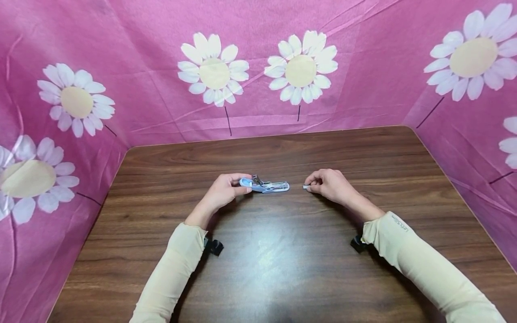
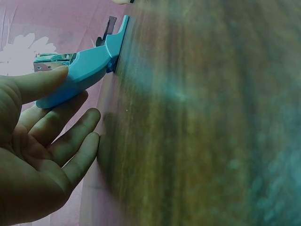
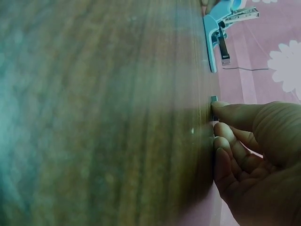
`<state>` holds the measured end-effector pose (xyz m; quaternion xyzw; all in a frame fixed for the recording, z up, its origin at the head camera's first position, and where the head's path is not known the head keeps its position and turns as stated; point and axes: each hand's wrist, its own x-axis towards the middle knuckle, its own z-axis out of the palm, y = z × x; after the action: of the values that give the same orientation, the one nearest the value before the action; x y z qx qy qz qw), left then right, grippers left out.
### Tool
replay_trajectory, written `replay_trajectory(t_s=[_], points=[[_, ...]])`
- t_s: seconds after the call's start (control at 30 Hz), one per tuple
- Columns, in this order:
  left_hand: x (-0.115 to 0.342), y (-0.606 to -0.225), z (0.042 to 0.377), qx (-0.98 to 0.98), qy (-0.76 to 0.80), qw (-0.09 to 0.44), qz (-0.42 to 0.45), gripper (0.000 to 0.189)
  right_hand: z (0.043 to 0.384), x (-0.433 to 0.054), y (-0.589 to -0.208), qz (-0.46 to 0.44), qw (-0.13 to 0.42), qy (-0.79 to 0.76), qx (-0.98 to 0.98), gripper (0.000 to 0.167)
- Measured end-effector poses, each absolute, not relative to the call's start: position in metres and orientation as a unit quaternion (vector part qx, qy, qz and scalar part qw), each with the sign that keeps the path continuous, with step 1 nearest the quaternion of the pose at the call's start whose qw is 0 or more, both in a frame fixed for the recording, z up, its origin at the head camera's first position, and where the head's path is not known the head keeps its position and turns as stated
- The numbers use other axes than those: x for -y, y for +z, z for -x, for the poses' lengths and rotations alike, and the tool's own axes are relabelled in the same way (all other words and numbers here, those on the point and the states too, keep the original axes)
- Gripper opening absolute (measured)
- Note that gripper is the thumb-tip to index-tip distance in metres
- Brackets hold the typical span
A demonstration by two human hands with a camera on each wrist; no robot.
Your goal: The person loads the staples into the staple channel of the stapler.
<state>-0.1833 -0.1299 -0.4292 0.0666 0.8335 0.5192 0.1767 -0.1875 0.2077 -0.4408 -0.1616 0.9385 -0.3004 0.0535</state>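
Note:
A light blue stapler [image 1: 258, 187] lies opened up over the table, its metal parts swung out and exposed. My left hand [image 1: 221, 192] grips it at its left end. In the left wrist view the thumb and index finger hold the stapler's blue body [image 2: 87, 70], while the other fingers spread below it. To the right of the stapler, my right hand [image 1: 334, 185] pinches a short grey strip of staples [image 1: 305, 186] close to the tabletop. In the right wrist view the strip [image 3: 214, 99] juts past the thumb, a small gap away from the stapler [image 3: 210, 44].
Under both hands is a dark wood-grain table [image 1: 258, 269]. Pink cloth [image 1: 258, 22] printed with white daisies hangs along its back and sides. A black wrist device [image 1: 214, 246] sits at the left sleeve cuff, another [image 1: 357, 243] at the right.

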Motion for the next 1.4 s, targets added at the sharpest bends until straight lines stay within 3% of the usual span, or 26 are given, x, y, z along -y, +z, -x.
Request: replay_trajectory(t_s=[1.4], points=[[0.130,-0.428,0.182,-0.833,0.521,0.167,-0.085,0.037,0.187,-0.210,-0.429,0.193,0.026,-0.256,-0.947,0.004]])
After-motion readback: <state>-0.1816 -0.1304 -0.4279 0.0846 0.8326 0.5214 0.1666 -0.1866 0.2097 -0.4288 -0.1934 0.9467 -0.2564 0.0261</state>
